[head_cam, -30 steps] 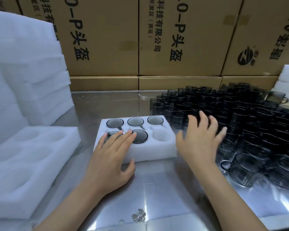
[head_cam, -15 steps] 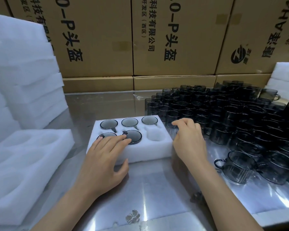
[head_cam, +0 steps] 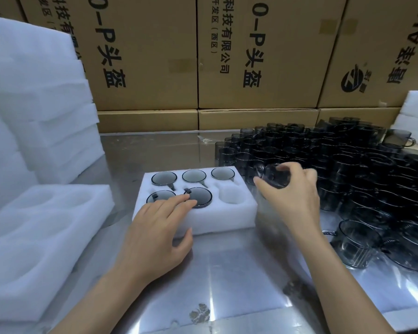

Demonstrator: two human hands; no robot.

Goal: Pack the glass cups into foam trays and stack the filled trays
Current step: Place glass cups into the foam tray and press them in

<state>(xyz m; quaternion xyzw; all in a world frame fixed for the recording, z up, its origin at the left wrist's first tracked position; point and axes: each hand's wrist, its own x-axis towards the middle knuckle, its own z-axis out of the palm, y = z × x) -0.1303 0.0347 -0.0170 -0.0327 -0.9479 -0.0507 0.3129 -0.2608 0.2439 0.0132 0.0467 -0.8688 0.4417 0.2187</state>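
Right hand (head_cam: 292, 191) is gripping a cup (head_cam: 274, 175) just right of the tray (head_cam: 227, 218); left hand (head_cam: 159, 227) is lying flat, steadying it. Risk: slick glass slipping or knocking seated cups. Tray is holding five cups; near-right pocket (head_cam: 229, 195) is sitting vacant.

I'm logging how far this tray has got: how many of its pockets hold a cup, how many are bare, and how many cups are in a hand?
Pockets of the foam tray holding a cup: 5
Bare pockets: 1, the near right pocket
Cups in a hand: 1, the glass cup held by the right hand
Total pockets: 6
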